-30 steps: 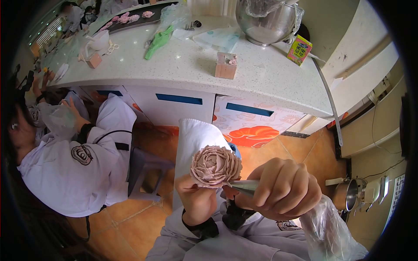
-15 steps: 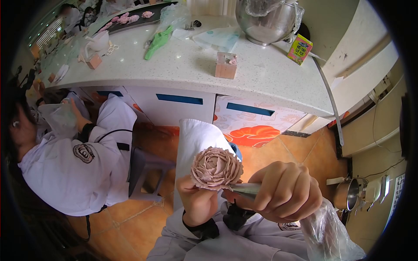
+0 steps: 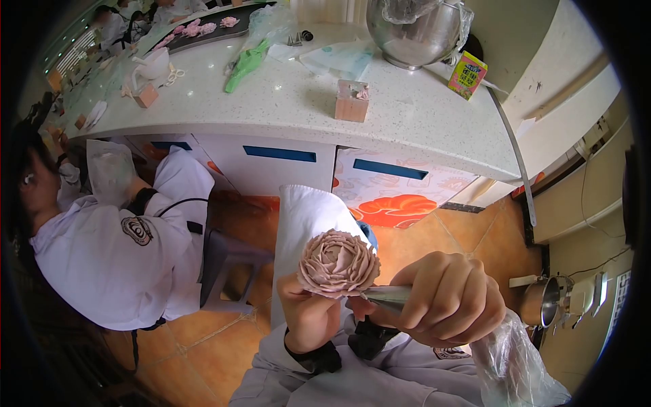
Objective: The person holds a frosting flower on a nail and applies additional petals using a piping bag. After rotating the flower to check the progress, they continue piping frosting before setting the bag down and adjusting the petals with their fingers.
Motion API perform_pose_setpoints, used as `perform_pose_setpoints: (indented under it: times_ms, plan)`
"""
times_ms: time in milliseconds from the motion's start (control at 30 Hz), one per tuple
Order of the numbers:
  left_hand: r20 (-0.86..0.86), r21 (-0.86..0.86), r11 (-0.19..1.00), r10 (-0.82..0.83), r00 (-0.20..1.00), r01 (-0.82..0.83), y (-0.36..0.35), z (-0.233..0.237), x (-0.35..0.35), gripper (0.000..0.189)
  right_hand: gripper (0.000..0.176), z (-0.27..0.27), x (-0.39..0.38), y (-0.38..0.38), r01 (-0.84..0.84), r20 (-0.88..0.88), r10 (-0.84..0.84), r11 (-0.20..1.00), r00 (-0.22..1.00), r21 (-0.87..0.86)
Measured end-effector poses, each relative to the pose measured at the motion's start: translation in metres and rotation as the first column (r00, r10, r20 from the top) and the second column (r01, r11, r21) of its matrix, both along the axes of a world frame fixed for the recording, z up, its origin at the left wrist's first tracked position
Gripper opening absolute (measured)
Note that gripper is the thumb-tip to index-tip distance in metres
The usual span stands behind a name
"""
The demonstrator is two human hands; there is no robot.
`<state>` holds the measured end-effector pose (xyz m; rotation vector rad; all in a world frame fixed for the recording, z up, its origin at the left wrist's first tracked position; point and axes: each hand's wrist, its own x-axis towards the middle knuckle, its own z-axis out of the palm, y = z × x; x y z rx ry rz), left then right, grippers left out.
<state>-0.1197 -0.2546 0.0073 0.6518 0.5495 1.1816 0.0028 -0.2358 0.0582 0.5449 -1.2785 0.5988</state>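
Head view: flower (image 3: 339,263), dusty pink and many-petalled, raised in front of the lap with its centre toward the camera; thin, ruffled petals ring a tight core; the metal tip (image 3: 388,298) points at its lower right rim, though whether it touches or lies just beside cannot be told. Good practice at this step, as judged here, calls for a light, even squeeze, with the end of the tip set close to the base of the outer petals and angled away from the finished rows; the flower is best turned slowly from below, the tip held nearly steady; a careless knock would probably flatten or tear the thin edges. Position: the flower lies directly above the fingers of the left hand (image 3: 312,315), its rim overhanging them; these are closed beneath it and bear it up, but whether they pinch its base or a support is hidden; the right hand (image 3: 451,298), apart from the petals, is curled firmly around the piping bag (image 3: 517,359), whose clear, crumpled tail hangs below the knuckles. Beyond, on the speckled counter (image 3: 420,112): a small block (image 3: 349,110), a steel bowl (image 3: 410,47) and a carton (image 3: 466,76); at left, a co-worker (image 3: 115,264) in white.
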Motion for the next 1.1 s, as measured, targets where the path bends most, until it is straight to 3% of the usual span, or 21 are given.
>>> perform_pose_setpoints:
  times_ms: [100,200,300,1100]
  plan:
    - [-0.026,0.001,1.0,0.019,0.999,-0.019,0.002,-0.002,0.002,0.039,0.016,0.0,0.001,0.0,-0.002,0.003,0.002,1.0,1.0,-0.008]
    - [0.199,0.022,1.0,0.006,0.98,-0.01,0.001,-0.002,-0.001,0.022,0.016,0.005,0.0,-0.002,-0.007,-0.005,0.007,1.0,1.0,-0.013]
    - [-0.008,-0.033,0.999,-0.028,1.0,0.028,0.003,0.006,0.0,0.041,0.015,0.004,0.002,0.001,-0.013,-0.008,0.012,1.0,1.0,-0.022]
    - [-0.022,-0.14,0.974,-0.181,0.983,0.177,0.019,0.027,-0.007,0.046,0.015,0.015,0.002,0.008,0.006,-0.035,-0.008,0.998,0.999,-0.062]
